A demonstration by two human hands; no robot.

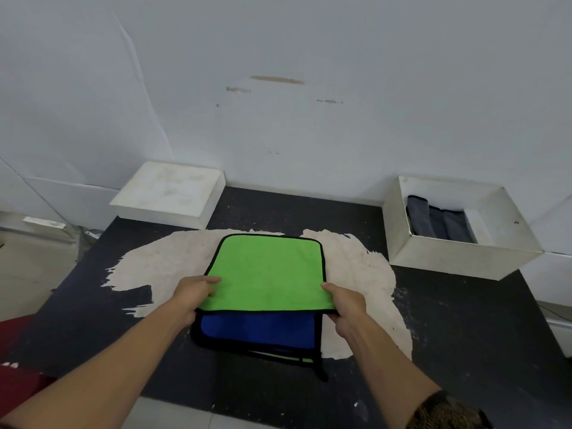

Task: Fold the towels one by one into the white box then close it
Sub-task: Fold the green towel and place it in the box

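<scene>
A green towel (pixel 267 270) with black trim lies at the middle of the dark table, on top of a blue towel (pixel 257 328) whose near part shows below it. My left hand (pixel 193 297) grips the green towel's near left corner. My right hand (pixel 345 306) grips its near right corner. The near edge is lifted slightly off the blue towel. The open white box (pixel 448 258) stands at the back right and holds folded dark grey towels (pixel 438 219). Its white lid (pixel 168 195) rests at the back left.
The dark table (pixel 464 329) has a large worn pale patch around the towels. A white wall rises right behind the box and lid. A red object (pixel 15 376) sits at the lower left, beside the table's left edge.
</scene>
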